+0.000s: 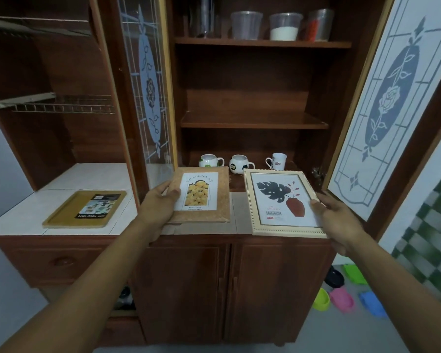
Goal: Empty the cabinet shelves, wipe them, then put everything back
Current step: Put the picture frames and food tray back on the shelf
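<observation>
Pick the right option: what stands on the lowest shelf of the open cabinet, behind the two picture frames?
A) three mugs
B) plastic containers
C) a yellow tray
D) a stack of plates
A: three mugs stand in a row there, behind the brown frame and the cream frame; the plastic containers sit on the top shelf.

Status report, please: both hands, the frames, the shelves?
Left hand grips cork frame. Right hand grips cream frame. Middle shelf bare; three mugs below, containers above.
</observation>
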A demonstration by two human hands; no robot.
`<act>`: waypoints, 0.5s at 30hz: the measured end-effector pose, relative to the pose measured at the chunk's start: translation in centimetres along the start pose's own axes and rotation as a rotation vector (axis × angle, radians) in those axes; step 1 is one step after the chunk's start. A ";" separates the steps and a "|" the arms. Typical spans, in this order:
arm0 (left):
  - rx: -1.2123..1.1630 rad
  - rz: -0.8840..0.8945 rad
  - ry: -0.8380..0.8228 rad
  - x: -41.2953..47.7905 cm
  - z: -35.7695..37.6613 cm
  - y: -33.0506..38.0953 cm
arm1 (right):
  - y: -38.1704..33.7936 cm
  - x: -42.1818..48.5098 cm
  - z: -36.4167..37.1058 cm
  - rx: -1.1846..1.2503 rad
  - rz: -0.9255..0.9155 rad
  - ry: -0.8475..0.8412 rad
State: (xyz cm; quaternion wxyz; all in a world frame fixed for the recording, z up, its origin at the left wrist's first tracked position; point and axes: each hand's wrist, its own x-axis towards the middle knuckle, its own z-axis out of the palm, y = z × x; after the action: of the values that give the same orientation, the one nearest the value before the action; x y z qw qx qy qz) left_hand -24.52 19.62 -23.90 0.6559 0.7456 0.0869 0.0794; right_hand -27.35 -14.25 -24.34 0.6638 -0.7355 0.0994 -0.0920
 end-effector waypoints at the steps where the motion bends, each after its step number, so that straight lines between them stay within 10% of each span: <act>1: -0.019 -0.013 0.004 0.8 0.6 0.1 | 0.0 1.2 -0.2 -0.006 -0.002 -0.002; 15: -0.062 -0.024 0.071 11.6 5.5 4.2 | -3.8 15.0 0.5 -0.036 -0.008 -0.045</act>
State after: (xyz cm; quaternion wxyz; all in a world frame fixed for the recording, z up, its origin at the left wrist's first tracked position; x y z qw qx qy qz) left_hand -11.86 16.48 -20.34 0.6762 0.7205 0.1167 0.1003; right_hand -12.71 -17.39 -20.56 0.6523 -0.7495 0.0832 -0.0764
